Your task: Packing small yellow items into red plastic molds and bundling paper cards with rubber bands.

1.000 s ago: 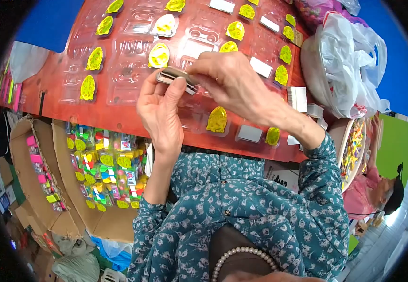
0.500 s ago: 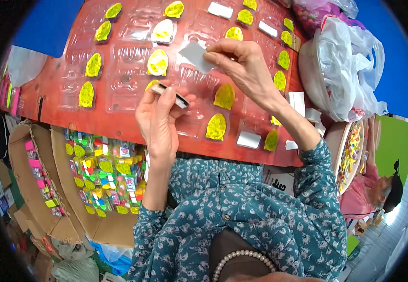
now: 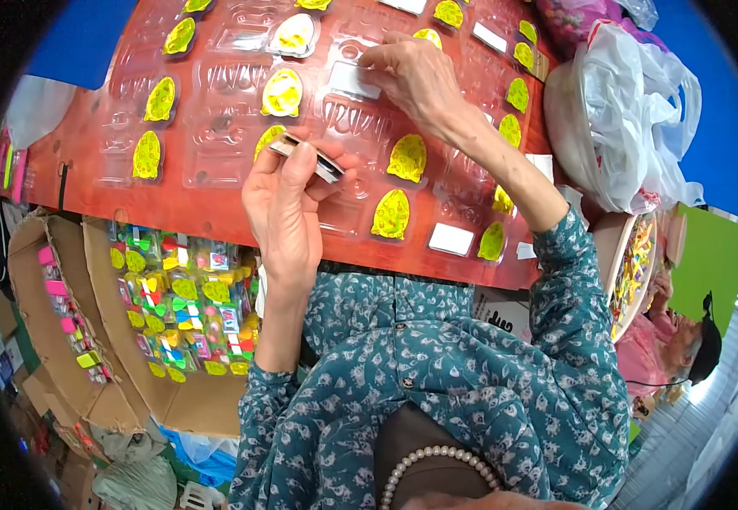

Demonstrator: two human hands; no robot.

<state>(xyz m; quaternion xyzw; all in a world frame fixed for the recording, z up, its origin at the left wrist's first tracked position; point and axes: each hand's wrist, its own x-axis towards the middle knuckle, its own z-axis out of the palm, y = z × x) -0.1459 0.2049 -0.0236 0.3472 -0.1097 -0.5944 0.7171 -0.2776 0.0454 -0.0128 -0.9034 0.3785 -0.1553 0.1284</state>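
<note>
My left hand [image 3: 288, 212] holds a small stack of cards [image 3: 327, 167] between thumb and fingers, just above the near trays. Farther out, my right hand [image 3: 420, 89] pinches the right edge of a pale card [image 3: 350, 81], which is at a compartment of a clear plastic blister tray [image 3: 347, 115]. Whether the card rests fully on the plastic, I cannot tell. Yellow egg-shaped pieces sit in several tray compartments, one [image 3: 407, 159] below my right wrist and another [image 3: 390, 214] closer to me. A white card [image 3: 451, 239] lies in a tray at the near right.
The red table [image 3: 190, 212] is covered with rows of trays. At right stand a white plastic bag [image 3: 619, 110] and a tub of small colourful wrapped items [image 3: 634, 276]. Below the table's left edge, a cardboard box [image 3: 190, 399] holds filled packs. Another person [image 3: 662, 340] sits at far right.
My right hand has moved away from me and lowered the pale card from mid-air toward the tray. My left hand keeps the stack in nearly the same place. The view has shifted slightly.
</note>
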